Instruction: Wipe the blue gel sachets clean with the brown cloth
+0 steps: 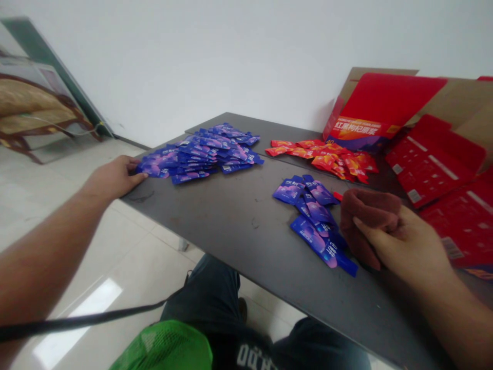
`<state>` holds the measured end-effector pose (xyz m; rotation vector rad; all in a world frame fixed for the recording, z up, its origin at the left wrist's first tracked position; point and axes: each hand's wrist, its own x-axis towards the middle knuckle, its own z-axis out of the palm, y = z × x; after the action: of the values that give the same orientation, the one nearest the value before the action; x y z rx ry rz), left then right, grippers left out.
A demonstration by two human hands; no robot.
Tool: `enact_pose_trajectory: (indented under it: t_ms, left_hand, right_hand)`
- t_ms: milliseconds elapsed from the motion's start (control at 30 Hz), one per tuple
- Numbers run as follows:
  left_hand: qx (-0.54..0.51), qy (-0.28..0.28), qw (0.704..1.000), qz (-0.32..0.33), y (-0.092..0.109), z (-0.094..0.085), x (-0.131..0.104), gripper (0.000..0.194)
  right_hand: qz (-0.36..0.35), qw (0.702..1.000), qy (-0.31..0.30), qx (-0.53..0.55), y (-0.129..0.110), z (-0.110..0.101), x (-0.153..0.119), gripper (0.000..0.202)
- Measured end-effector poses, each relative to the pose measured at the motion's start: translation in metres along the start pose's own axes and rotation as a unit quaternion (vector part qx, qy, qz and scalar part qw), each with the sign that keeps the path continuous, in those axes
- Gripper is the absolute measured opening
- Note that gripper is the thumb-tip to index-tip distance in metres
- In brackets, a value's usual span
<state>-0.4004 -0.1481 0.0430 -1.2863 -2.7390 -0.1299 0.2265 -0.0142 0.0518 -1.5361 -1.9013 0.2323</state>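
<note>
My right hand (408,246) is closed around a folded brown cloth (365,216), its thumb pressed over the front. The cloth rests beside a small group of blue-purple sachets (314,208) on the grey table (231,216). At the table's left end, my left hand (115,177) has its thumb and fingers closed at the outer end of a blue-purple sachet (154,162). That sachet lies against a larger heap of the same sachets (219,146). Part of the left fingers is hidden behind it.
Behind the small group lies a pile of red-orange sachets (323,154). An open red carton (362,123) stands at the back right, with more red boxes (431,159) nearer my right arm. A white wall (231,56) borders the table. A green mesh item (165,347) is at my lap.
</note>
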Motion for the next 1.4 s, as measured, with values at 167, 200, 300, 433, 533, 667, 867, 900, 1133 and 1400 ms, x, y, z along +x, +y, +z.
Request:
enact_pose_trajectory:
  t_ms: [167,200,300,433,533,667,867,900,1133,1400]
  left_hand:
    - [-0.005,-0.010,1.000,-0.007,-0.002,-0.002,-0.004,0.078]
    - [-0.006,-0.011,1.000,-0.010,-0.001,-0.003,-0.007,0.078]
    - [-0.014,0.014,0.999,-0.032,0.005,-0.011,-0.019,0.077]
    - [-0.044,0.121,0.991,-0.020,0.035,-0.026,-0.047,0.066]
    - [-0.093,0.149,0.984,0.019,0.072,-0.035,-0.070,0.058]
    - [-0.144,0.103,0.977,0.116,0.136,-0.038,-0.091,0.047]
    - [-0.220,0.010,0.933,0.284,0.250,-0.032,-0.095,0.037]
    - [-0.212,0.000,0.927,0.309,0.269,-0.030,-0.092,0.035]
    - [-0.106,-0.079,0.938,0.320,0.378,-0.008,-0.072,0.075]
    - [-0.069,-0.128,0.942,0.301,0.410,-0.001,-0.060,0.093]
  right_hand:
    - [0.029,0.998,-0.045,0.036,0.003,0.000,0.001,0.060]
    - [0.030,0.998,-0.048,0.039,0.002,0.000,0.001,0.061]
    - [0.026,0.998,-0.042,0.039,-0.003,-0.001,0.000,0.059]
    - [0.036,0.997,-0.033,0.059,-0.008,-0.006,-0.001,0.056]
    - [0.034,0.996,-0.008,0.079,-0.003,-0.007,0.004,0.054]
    - [0.021,0.995,0.023,0.100,0.009,-0.006,0.014,0.050]
    - [0.009,0.993,0.038,0.110,0.020,-0.005,0.022,0.044]
    - [0.011,0.993,0.036,0.112,0.022,-0.004,0.023,0.045]
    - [-0.005,0.992,0.023,0.123,0.030,-0.002,0.025,0.051]
    - [-0.022,0.989,0.013,0.147,0.032,-0.002,0.025,0.047]
